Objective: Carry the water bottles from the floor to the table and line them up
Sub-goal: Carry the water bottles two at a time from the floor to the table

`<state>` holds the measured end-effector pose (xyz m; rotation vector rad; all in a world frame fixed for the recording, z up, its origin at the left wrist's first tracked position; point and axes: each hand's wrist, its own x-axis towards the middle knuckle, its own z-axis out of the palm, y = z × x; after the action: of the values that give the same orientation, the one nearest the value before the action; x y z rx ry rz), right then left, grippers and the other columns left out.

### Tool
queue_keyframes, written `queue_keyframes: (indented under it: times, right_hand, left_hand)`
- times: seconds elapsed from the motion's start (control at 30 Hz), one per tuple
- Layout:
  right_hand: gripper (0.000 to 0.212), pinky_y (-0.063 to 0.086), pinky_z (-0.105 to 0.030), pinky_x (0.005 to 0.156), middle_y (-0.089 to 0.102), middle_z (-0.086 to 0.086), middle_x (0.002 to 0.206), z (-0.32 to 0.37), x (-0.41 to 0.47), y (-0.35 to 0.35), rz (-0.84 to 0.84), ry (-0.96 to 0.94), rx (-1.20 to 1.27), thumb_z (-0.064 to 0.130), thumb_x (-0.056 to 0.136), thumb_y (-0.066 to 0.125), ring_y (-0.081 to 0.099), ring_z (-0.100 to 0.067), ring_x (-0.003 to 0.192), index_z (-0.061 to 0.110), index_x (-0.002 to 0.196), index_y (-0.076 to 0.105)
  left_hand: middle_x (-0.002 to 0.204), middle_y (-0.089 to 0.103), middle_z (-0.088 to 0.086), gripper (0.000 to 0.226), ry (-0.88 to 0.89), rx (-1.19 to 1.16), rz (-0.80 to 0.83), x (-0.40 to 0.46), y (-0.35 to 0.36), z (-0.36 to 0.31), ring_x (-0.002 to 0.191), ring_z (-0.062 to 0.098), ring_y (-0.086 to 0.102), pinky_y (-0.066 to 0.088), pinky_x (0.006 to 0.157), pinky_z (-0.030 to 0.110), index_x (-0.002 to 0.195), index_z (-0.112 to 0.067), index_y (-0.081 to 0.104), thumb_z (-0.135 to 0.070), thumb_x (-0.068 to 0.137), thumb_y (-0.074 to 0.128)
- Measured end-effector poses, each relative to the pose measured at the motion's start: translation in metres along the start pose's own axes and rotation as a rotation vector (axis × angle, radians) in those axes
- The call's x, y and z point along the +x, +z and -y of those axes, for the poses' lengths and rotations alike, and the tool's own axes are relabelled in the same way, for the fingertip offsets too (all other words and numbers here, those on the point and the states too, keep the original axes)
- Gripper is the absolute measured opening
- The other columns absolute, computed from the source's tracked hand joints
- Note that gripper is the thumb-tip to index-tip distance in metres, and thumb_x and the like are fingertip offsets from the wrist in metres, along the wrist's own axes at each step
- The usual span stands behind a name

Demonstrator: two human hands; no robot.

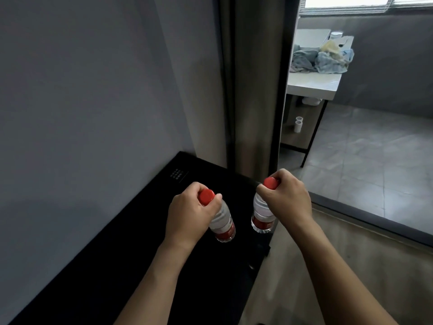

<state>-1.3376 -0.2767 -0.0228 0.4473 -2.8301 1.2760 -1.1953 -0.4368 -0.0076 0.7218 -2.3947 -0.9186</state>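
Two bottles hang below closed fists at lower centre: left hand [191, 213] grips left bottle [222, 222], right hand [287, 199] grips right bottle [262, 214], over the black desk [131, 242].

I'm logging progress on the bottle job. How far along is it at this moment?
Done: nothing visibly stands alone yet; no released bottles show on the black table. In hand: the left hand grips the left bottle and the right hand grips the right bottle by their red-capped necks, over the table. Left: letting go, aligning them; any remaining floor bottles are out of view.
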Motion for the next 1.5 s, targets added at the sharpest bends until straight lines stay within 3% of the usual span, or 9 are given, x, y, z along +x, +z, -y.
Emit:
queue_keyframes:
  times: [0.23, 0.33, 0.53, 0.8, 0.97, 1.3, 1.5]
  right_hand:
    - [0.020, 0.046, -0.030, 0.065, 0.061, 0.011, 0.071, 0.001, 0.050, 0.013, 0.044, -0.046, -0.018, 0.044, 0.068, 0.062, 0.060, -0.016, 0.073, 0.028, 0.078, 0.059]
    - [0.021, 0.044, -0.029, 0.065, 0.062, 0.011, 0.072, 0.001, 0.089, 0.029, 0.090, -0.073, -0.024, 0.046, 0.066, 0.062, 0.060, -0.017, 0.074, 0.028, 0.077, 0.059]
    - [0.028, 0.043, -0.030, 0.061, 0.060, 0.010, 0.072, -0.001, 0.169, 0.072, 0.280, -0.202, -0.079, 0.048, 0.064, 0.061, 0.059, -0.021, 0.073, 0.026, 0.080, 0.056]
    - [0.019, 0.038, -0.029, 0.058, 0.057, 0.010, 0.071, 0.032, 0.248, 0.137, 0.511, -0.436, -0.120, 0.043, 0.070, 0.064, 0.055, -0.020, 0.068, 0.029, 0.080, 0.055]
    - [0.016, 0.040, -0.027, 0.057, 0.061, 0.010, 0.073, 0.063, 0.266, 0.187, 0.652, -0.551, -0.124, 0.038, 0.075, 0.065, 0.058, -0.018, 0.069, 0.027, 0.087, 0.063]
    - [0.017, 0.055, -0.038, 0.073, 0.064, -0.001, 0.088, 0.098, 0.266, 0.263, 0.821, -0.583, -0.226, 0.034, 0.086, 0.058, 0.063, -0.023, 0.082, 0.021, 0.096, 0.061]
    - [0.015, 0.055, -0.039, 0.072, 0.062, 0.001, 0.085, 0.096, 0.266, 0.276, 0.827, -0.469, -0.161, 0.036, 0.086, 0.058, 0.062, -0.020, 0.079, 0.023, 0.094, 0.059]
  left_hand:
    - [0.061, 0.061, -0.010, 0.024, -0.037, 0.040, -0.006, 0.037, 0.024, 0.003, 0.060, 0.002, 0.060, 0.046, 0.053, 0.017, 0.073, -0.028, 0.060, -0.048, 0.080, 0.072]
    - [0.059, 0.060, -0.011, 0.025, -0.081, 0.053, -0.027, 0.066, 0.041, 0.005, 0.059, 0.001, 0.059, 0.041, 0.050, 0.011, 0.072, -0.028, 0.060, -0.048, 0.079, 0.073]
    - [0.060, 0.061, -0.011, 0.024, -0.212, 0.067, -0.101, 0.123, 0.078, 0.009, 0.061, 0.000, 0.060, 0.042, 0.050, 0.010, 0.075, -0.028, 0.059, -0.047, 0.080, 0.073]
    - [0.059, 0.060, -0.012, 0.023, -0.402, 0.140, -0.193, 0.179, 0.083, 0.030, 0.055, 0.001, 0.059, 0.041, 0.047, 0.012, 0.079, -0.028, 0.060, -0.049, 0.082, 0.069]
    - [0.067, 0.061, -0.009, 0.025, -0.538, 0.228, -0.219, 0.198, 0.078, 0.069, 0.058, 0.006, 0.060, 0.050, 0.053, 0.026, 0.085, -0.026, 0.058, -0.050, 0.087, 0.063]
    - [0.084, 0.062, -0.002, 0.024, -0.758, 0.314, -0.208, 0.215, 0.077, 0.135, 0.073, 0.013, 0.064, 0.054, 0.060, 0.028, 0.098, -0.022, 0.052, -0.045, 0.095, 0.057]
    - [0.087, 0.063, 0.000, 0.024, -0.732, 0.262, -0.215, 0.219, 0.073, 0.149, 0.076, 0.014, 0.065, 0.056, 0.065, 0.032, 0.100, -0.019, 0.053, -0.042, 0.094, 0.060]
